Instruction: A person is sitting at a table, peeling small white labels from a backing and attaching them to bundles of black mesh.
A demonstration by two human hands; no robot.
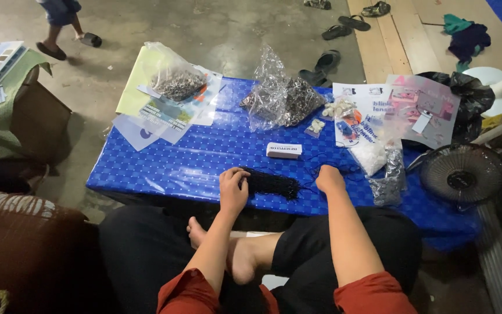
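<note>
Both hands (pixel 280 183) on dark bead bundle (pixel 271 184); long axis L-R, table-edge parallel

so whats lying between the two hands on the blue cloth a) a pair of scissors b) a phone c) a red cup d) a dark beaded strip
d: a dark beaded strip lies on the blue checked cloth, the left hand on its end and the right hand just past the other.

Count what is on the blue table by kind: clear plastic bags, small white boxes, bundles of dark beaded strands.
Clear plastic bags: 4
Small white box: 1
Dark beaded bundle: 1, touched by the left hand; right hand beside it
Total: 6
</note>
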